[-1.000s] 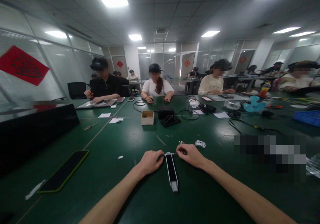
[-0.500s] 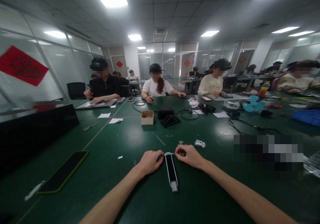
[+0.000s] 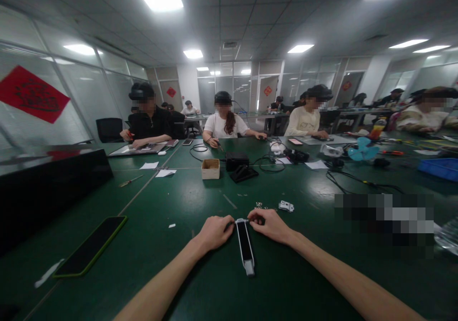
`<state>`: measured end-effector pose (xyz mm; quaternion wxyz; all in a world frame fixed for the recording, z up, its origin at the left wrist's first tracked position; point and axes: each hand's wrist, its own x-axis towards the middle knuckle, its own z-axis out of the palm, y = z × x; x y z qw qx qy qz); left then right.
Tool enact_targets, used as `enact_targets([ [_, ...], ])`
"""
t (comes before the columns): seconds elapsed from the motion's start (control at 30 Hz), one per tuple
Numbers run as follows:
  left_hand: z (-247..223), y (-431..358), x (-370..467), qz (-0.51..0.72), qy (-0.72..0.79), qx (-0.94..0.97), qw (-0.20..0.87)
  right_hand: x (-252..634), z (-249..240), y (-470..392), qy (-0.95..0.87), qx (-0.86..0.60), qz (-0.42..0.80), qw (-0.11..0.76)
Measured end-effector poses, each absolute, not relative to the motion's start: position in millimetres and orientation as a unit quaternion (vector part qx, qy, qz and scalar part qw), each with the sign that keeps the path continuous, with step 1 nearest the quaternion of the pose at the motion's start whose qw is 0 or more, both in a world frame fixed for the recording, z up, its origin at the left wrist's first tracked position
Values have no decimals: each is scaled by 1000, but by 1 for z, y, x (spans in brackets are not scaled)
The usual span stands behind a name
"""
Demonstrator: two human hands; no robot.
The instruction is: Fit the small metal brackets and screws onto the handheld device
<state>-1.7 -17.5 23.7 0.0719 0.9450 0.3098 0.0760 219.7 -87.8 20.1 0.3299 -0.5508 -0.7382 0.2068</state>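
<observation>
A long narrow device (image 3: 245, 244) with a white frame and a dark middle lies on the green table, its far end between my hands. My left hand (image 3: 215, 231) is closed, thumb and fingertips pinched at the left side of that far end. On the right side, my right hand (image 3: 271, 225) is closed in a pinch against the same end. Whatever small part sits in the right fingertips is hidden. Just beyond the right hand are several small shiny metal pieces (image 3: 258, 205) and a white bracket-like part (image 3: 286, 206).
A phone with a green edge (image 3: 93, 244) lies at left, near a dark panel (image 3: 53, 192). Farther out are a small open box (image 3: 210, 169), a black box (image 3: 237, 160), a screwdriver (image 3: 131, 181), cables and a blue fan (image 3: 363, 149). Several people sit across the table.
My right hand has shifted slightly left, closer to the device's far end. My left hand and the device have stayed in place.
</observation>
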Motion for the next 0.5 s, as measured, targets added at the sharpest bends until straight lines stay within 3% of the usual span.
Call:
enact_targets([
  [0.5, 26, -18, -2, 66, 316, 944, 63, 231, 24, -85, -768, -543, 136, 311],
])
